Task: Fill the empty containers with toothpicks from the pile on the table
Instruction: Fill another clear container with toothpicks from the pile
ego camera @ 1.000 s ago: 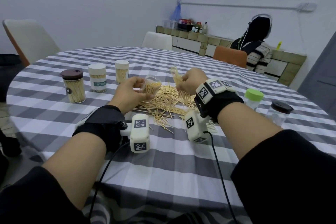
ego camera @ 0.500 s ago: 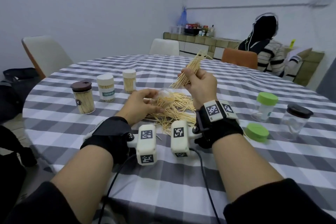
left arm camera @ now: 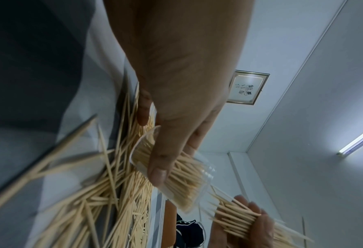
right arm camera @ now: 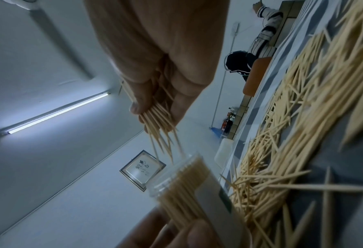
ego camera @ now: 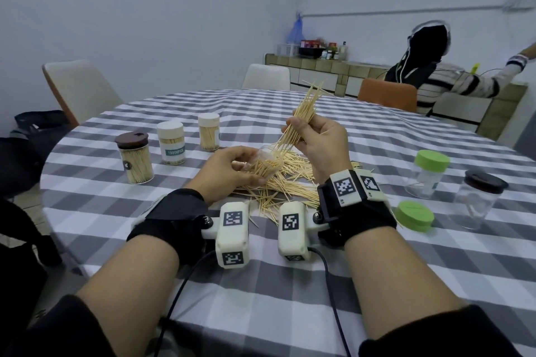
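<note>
My left hand (ego camera: 229,171) grips a small clear container (ego camera: 268,164) (left arm camera: 176,172) (right arm camera: 189,182), tilted over the toothpick pile (ego camera: 290,182) and mostly full of toothpicks. My right hand (ego camera: 319,145) holds a bundle of toothpicks (ego camera: 298,122) (right arm camera: 161,125) (left arm camera: 237,223) slanted up and to the right, its lower tips at the container's open mouth. The loose pile lies on the checked tablecloth (ego camera: 261,293) between and beneath both hands.
Three capped, filled containers (ego camera: 135,159) (ego camera: 171,142) (ego camera: 208,131) stand at the left. At the right are a clear jar with a green lid (ego camera: 428,174), a dark-lidded clear jar (ego camera: 477,201) and a loose green lid (ego camera: 415,215). Chairs ring the table; a person sits at back right.
My right hand lifted the bundle off the pile, raised it, then brought its lower tips down to the container's mouth. My left hand kept hold of the container and tilted it toward the bundle.
</note>
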